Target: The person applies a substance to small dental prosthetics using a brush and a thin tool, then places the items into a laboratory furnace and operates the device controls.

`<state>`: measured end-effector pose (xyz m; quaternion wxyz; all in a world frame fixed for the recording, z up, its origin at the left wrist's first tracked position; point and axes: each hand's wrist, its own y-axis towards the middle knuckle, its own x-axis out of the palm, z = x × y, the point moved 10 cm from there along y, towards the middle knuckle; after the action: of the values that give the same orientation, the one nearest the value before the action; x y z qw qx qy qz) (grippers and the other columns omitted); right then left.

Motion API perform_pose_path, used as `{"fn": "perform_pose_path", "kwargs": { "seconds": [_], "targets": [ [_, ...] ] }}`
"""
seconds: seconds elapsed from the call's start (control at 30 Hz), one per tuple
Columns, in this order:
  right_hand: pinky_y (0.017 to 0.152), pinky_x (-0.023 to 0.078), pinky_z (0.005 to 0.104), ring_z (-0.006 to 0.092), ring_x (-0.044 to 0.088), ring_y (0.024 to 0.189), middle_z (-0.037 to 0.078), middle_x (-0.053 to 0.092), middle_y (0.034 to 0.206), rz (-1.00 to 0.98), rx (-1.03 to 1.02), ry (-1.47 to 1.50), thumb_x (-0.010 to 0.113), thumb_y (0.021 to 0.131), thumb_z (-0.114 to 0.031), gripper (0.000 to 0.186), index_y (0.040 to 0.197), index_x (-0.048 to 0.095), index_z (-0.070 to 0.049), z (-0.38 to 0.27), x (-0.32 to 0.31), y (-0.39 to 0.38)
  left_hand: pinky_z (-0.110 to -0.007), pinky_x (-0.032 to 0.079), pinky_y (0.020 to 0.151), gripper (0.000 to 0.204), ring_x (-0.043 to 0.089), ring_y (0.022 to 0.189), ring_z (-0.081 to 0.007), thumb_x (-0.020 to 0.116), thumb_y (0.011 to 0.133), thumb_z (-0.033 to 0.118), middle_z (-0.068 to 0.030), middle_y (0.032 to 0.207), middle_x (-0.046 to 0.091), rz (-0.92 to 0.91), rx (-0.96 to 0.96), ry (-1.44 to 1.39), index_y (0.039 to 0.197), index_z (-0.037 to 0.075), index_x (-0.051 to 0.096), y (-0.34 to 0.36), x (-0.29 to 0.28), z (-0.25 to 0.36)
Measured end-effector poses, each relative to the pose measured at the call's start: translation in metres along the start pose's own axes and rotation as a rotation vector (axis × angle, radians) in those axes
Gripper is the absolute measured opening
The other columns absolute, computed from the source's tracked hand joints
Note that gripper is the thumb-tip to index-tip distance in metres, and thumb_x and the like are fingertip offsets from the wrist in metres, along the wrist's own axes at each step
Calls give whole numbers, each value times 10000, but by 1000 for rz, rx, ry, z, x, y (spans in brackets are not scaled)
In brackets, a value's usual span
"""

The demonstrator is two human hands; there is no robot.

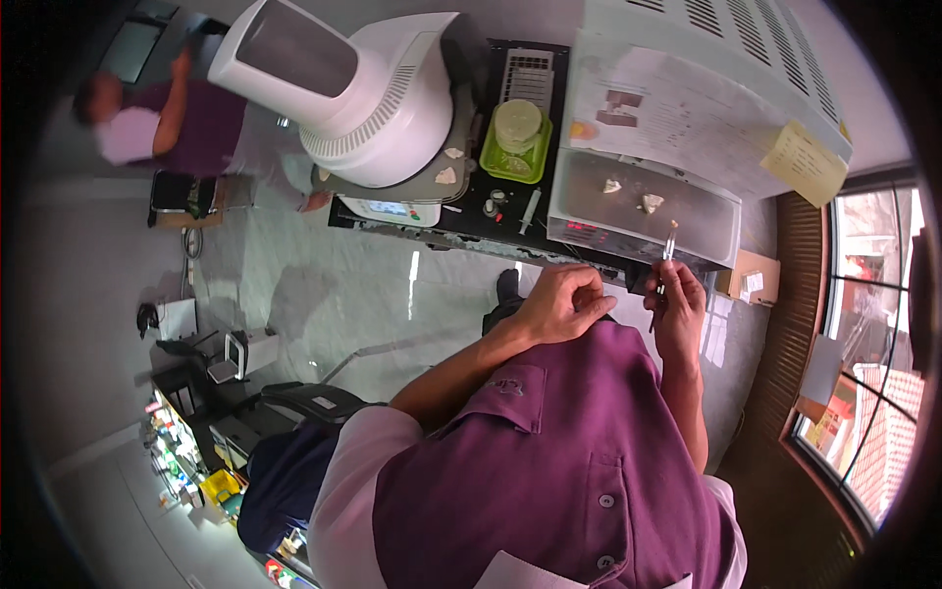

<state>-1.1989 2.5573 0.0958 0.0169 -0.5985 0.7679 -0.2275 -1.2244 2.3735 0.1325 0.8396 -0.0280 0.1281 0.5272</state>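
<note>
Large pale cabinet-like machine (706, 88) fills the far right of the table (491, 240), vented on top, paper sheets taped to its front, a yellow sticky note (807, 162) at its right corner. Below the sheets, a grey tray-like ledge (638, 211) carries two small white pieces (633, 194).

White domed machine (363, 88) sits at the table's far left end, tilted hood up, a few small white pieces on the grey plate beneath it.

Between the two machines, black table surface with a green tray (515, 152) holding a round pale lidded jar. Nearer the front edge, a syringe (530, 209) lies by some small knobs.

Person in a purple shirt stands at the table's front edge, right of centre. Left hand (564, 302) is closed into a loose fist just at the front edge, fingertips pinched together; whatever they hold is too small to make out. Right hand (677, 309) is raised beside it, fingers grasping a thin brush-like tool (665, 270) held upright, its tip reaching up in front of the grey ledge. The two hands are near each other, not touching.

Another person in purple, blurred, at far left, well away from the table.

Window at the right.
</note>
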Motion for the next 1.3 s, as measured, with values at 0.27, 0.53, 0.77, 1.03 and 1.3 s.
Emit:
{"fn": "perform_pose_path", "kwargs": {
  "seconds": [0.27, 0.53, 0.77, 1.03, 1.3],
  "targets": [
    [561, 350, 203, 49, 439, 632, -8, 563, 805, 23, 37, 166, 576, 1066, -232, 200, 953, 599, -67, -2, 3, -2, -291, 453, 534, 254, 561, 574, -128, 786, 861, 140, -47, 692, 599, 58, 117, -29, 736, 25, 597, 0, -10, 6],
    [463, 289, 181, 58, 431, 622, 23, 563, 800, 118, 91, 96, 568, 1047, -194, 186, 1059, 622, -17, -10, 7, -7, -318, 459, 549, 285, 560, 581, -151, 779, 874, 227, -49, 687, 607, 128, 128, -42, 752, 38, 603, -13, -26, -12],
    [455, 303, 178, 63, 481, 646, 34, 574, 830, 153, 92, 111, 567, 1035, -173, 189, 1103, 626, -7, -3, -3, -14, -317, 460, 558, 274, 583, 586, -168, 795, 855, 226, -51, 670, 607, 151, 168, 14, 751, 55, 608, -8, -33, -10],
    [485, 320, 197, 64, 460, 573, 35, 610, 788, 151, 15, 200, 603, 1008, -125, 123, 1016, 638, -7, -6, -18, -14, -340, 494, 577, 224, 618, 624, -209, 832, 779, 147, -52, 746, 608, 203, 231, 199, 790, 61, 625, 26, -78, 34],
    [513, 335, 205, 69, 505, 616, 37, 620, 784, 124, -1, 283, 612, 1019, -144, 146, 1044, 640, -3, -1, -36, -12, -422, 460, 847, 310, 563, 966, -297, 835, 731, 166, -71, 1031, 610, 162, 547, 523, 994, 90, 689, 70, -20, 79]
  ]
}}
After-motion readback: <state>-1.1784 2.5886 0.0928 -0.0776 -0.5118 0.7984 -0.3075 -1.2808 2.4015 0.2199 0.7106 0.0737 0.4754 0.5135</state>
